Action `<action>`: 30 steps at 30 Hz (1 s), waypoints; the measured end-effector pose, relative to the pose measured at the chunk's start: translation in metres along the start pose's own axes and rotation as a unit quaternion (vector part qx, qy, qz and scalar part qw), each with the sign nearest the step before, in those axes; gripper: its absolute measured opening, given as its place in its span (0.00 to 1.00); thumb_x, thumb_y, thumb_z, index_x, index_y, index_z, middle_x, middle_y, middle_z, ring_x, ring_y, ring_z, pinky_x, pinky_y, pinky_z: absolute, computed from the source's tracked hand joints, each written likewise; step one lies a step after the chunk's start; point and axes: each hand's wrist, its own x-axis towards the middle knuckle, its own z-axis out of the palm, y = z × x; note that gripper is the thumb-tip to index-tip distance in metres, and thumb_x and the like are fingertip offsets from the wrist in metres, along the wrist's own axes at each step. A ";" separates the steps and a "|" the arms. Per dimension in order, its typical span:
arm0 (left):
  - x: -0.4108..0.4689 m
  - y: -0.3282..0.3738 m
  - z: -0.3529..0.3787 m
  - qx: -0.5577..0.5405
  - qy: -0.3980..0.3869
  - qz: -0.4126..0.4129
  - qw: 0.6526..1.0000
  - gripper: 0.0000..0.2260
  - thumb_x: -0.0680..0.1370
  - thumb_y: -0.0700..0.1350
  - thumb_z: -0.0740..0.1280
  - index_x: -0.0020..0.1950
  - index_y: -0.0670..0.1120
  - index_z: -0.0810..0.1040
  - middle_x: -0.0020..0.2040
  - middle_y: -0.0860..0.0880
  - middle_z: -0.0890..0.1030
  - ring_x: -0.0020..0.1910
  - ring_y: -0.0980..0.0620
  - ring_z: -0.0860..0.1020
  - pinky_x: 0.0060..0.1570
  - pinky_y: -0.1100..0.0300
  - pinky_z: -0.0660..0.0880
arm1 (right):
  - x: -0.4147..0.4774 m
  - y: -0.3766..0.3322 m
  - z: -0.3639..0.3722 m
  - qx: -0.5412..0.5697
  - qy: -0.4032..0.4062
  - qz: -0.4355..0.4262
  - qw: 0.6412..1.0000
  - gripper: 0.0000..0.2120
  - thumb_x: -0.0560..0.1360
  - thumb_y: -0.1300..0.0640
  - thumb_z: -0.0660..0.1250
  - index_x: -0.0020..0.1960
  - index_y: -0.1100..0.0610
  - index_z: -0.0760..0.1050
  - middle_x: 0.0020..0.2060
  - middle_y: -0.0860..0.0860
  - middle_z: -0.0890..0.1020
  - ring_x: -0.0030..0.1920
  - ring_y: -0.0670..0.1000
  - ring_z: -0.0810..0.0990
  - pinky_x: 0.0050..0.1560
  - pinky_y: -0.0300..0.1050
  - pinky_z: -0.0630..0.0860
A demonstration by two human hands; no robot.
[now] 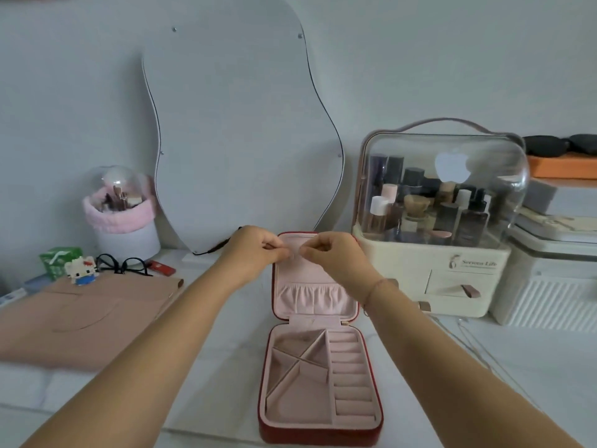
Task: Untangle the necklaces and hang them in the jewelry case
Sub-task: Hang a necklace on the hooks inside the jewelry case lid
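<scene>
two hands work at the top of the raised lid [311, 273] of the jewelry case [300, 399]. left hand [255, 250] and right hand [332, 253] have curled fingers, tips nearly touching; whether they pinch a chain cannot be told. no necklace visibly hangs in the lid. thin chains [475, 350] lie on the table [226, 367] right of the case, so hanging appears mostly undone.

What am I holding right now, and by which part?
Cannot tell. Left hand and right hand both pinch their fingertips together before the jewelry case lid; anything between them is too fine to see.
</scene>
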 end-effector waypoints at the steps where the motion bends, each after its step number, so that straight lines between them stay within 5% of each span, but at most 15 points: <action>1: 0.001 -0.003 0.001 0.022 0.009 0.000 1.000 0.02 0.72 0.43 0.75 0.42 0.46 0.84 0.38 0.49 0.84 0.38 0.54 0.81 0.41 0.60 0.75 | 0.001 0.002 0.004 -0.018 0.017 -0.013 1.000 0.03 0.74 0.63 0.71 0.41 0.57 0.80 0.31 0.44 0.77 0.29 0.38 0.73 0.34 0.26 0.68; 7: 0.005 -0.016 0.024 0.035 0.144 -0.009 0.989 0.05 0.72 0.45 0.74 0.42 0.44 0.83 0.34 0.50 0.81 0.34 0.54 0.78 0.35 0.65 0.71 | 0.009 0.017 0.023 -0.099 0.126 -0.047 0.986 0.04 0.72 0.65 0.70 0.40 0.59 0.79 0.31 0.45 0.77 0.33 0.43 0.75 0.36 0.30 0.69; 11: 0.006 -0.024 0.043 -0.015 0.218 -0.045 0.975 0.06 0.73 0.46 0.73 0.37 0.48 0.80 0.31 0.52 0.79 0.33 0.48 0.77 0.35 0.58 0.71 | 0.013 0.024 0.036 -0.149 0.175 -0.040 0.972 0.03 0.73 0.60 0.68 0.41 0.57 0.77 0.34 0.49 0.80 0.38 0.52 0.79 0.41 0.49 0.76; 15: 0.002 -0.022 0.054 0.010 0.278 -0.066 0.958 0.06 0.74 0.45 0.71 0.38 0.46 0.78 0.29 0.54 0.75 0.34 0.48 0.76 0.32 0.59 0.67 | 0.017 0.024 0.044 -0.225 0.183 -0.034 0.956 0.04 0.75 0.57 0.65 0.42 0.55 0.73 0.37 0.50 0.81 0.40 0.54 0.78 0.36 0.48 0.72; 26: -0.015 -0.033 0.071 0.066 0.277 -0.069 0.956 0.09 0.75 0.48 0.70 0.38 0.46 0.79 0.30 0.54 0.75 0.32 0.50 0.73 0.28 0.60 0.64 | 0.008 0.042 0.050 -0.278 0.170 -0.009 0.945 0.06 0.76 0.55 0.64 0.42 0.55 0.74 0.38 0.51 0.81 0.40 0.56 0.78 0.36 0.47 0.73; 30: -0.033 -0.037 0.071 0.027 0.254 -0.076 0.964 0.06 0.74 0.47 0.71 0.40 0.47 0.81 0.30 0.54 0.76 0.33 0.49 0.77 0.30 0.60 0.67 | -0.009 0.046 0.047 -0.204 0.127 -0.001 0.971 0.05 0.75 0.56 0.67 0.41 0.56 0.78 0.33 0.47 0.80 0.34 0.47 0.77 0.37 0.40 0.75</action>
